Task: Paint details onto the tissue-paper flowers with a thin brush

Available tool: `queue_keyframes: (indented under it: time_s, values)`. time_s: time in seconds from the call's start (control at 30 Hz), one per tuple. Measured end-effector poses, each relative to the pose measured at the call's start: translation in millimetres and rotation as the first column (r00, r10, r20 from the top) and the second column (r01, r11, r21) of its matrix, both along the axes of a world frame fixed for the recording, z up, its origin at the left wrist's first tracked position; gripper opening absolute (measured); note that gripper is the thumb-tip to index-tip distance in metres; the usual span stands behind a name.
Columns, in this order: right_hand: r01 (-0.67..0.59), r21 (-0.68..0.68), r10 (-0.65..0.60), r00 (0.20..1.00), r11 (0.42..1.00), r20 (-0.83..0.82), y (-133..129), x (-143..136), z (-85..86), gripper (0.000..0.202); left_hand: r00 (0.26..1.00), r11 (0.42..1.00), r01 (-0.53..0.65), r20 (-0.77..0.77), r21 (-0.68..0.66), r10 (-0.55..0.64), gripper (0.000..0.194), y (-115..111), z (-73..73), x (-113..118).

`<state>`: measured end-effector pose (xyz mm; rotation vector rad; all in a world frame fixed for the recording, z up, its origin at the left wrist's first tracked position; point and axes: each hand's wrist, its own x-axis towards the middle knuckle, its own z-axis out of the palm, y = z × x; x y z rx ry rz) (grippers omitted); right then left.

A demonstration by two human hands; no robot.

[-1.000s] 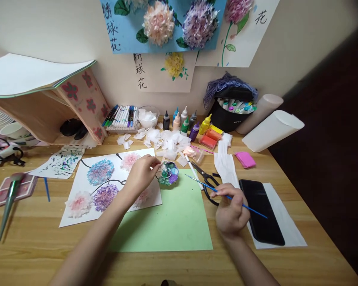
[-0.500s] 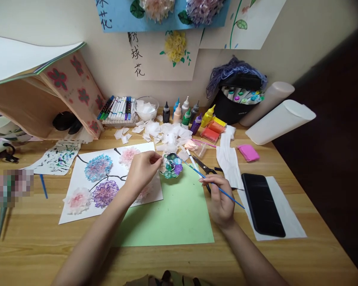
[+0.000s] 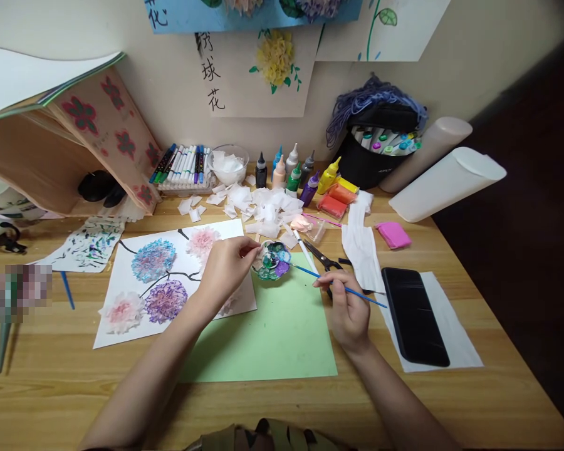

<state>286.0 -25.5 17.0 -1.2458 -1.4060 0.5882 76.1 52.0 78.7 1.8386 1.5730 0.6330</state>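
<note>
The blue brush [image 3: 306, 270], clamped between the right hand's [image 3: 350, 313] fingers, has come to the paint palette [image 3: 275, 262], which the left hand [image 3: 228, 266] pinches, so it probably meets paint.

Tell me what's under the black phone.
Under the phone lies a white sheet, sticking out mostly to the right, with narrow strips showing at the left and near edges. The phone covers the rest of the sheet, so anything else lying between them can't be seen.

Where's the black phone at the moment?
In the head camera's view, the flat black phone lies on the right side, just past the right hand, partly over a thin white paper sheet.
</note>
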Motion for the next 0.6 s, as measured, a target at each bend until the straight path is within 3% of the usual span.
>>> queue_keyframes:
  time_s: [0.6]
  values:
    - [-0.028, -0.073, 0.017, 0.988, 0.997, -0.153, 0.0, -2.8, 4.0, 0.023, 1.0, 0.999, 0.016, 0.017, 0.039, -0.016, 0.015, -1.5, -1.1, 2.2]
